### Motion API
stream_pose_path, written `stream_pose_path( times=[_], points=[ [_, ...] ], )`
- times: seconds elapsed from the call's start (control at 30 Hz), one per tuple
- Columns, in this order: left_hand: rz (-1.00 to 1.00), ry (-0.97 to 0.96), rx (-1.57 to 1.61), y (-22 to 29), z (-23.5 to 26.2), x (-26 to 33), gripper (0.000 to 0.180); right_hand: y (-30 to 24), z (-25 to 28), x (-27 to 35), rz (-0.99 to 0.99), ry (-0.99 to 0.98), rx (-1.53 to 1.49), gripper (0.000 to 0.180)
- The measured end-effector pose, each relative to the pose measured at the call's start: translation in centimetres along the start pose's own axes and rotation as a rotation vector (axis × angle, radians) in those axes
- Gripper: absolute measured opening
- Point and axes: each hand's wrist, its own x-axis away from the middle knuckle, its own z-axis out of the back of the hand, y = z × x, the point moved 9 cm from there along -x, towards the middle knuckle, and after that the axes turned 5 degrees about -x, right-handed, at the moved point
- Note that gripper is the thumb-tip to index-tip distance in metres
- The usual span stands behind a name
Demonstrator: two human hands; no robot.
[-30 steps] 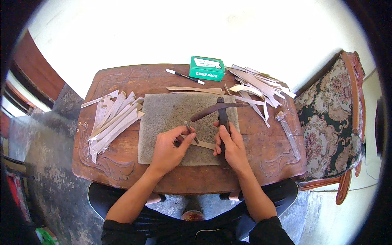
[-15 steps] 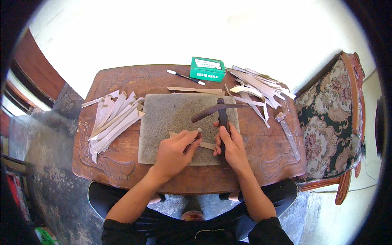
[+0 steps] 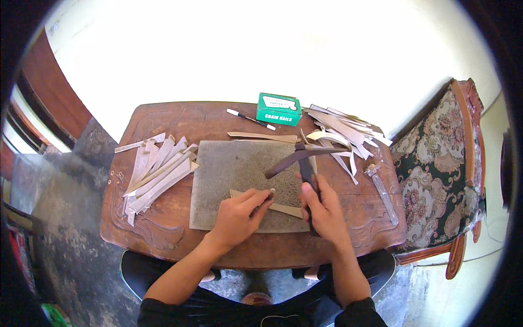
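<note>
My right hand [image 3: 328, 213] is wrapped round the dark handle of a hammer [image 3: 289, 163], its long curved head raised above the grey slab [image 3: 218, 169]. My left hand [image 3: 238, 219] rests low over the slab, thumb and forefinger pinching a small pale-topped piece [image 3: 272, 191], too small to make out fully. Beneath that hand lies a thin tan strip [image 3: 286, 210]. Its middle is covered by my fingers, and its right end reaches toward the hammer handle. The hammer head is apart from the pinched piece.
Pale strips are heaped at the left [image 3: 163, 174]; more strips and curled offcuts lie back right [image 3: 340, 125]. Behind the slab are a single strip [image 3: 261, 136], a marker [image 3: 250, 119] and a green box [image 3: 278, 109]. A worn tool [image 3: 383, 195] lies right, near a floral chair [image 3: 430, 174].
The whole view has shifted, so the table sits lower in it. My right hand has moved slightly right and the hammer handle leans more. The left hand keeps its pinch.
</note>
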Motion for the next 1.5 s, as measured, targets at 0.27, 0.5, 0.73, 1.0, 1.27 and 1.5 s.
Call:
stream_pose_path(
  times=[0.27, 0.5, 0.73, 1.0, 1.27, 1.5],
  points=[
    [-0.004, 0.012, 0.003, -0.3, 0.1, 0.1, 0.017, -10.6, -0.4, 3.7, 0.286, -0.046, 0.539, 0.035],
    [0.003, 0.002, 0.008, 0.0, 0.3, -0.1, 0.018, -12.0, -0.6, 4.6, 0.353, -0.055, 0.563, 0.037],
    [0.009, -0.001, -0.003, -0.1, 0.3, 0.0, 0.018, -12.7, -0.8, 4.6, 0.374, -0.07, 0.583, 0.035],
    [-0.013, 0.017, 0.001, -0.1, 0.3, 0.1, 0.017, -11.5, -0.7, 4.2, 0.317, -0.083, 0.623, 0.036],
    [-0.008, 0.024, 0.009, -0.1, 0.4, 0.1, 0.016, -11.3, -0.7, 4.4, 0.334, -0.071, 0.578, 0.035],
    [0.007, 0.014, 0.017, -0.1, 0.2, -0.1, 0.016, -10.9, -0.7, 4.6, 0.354, -0.035, 0.614, 0.033]
  ],
)
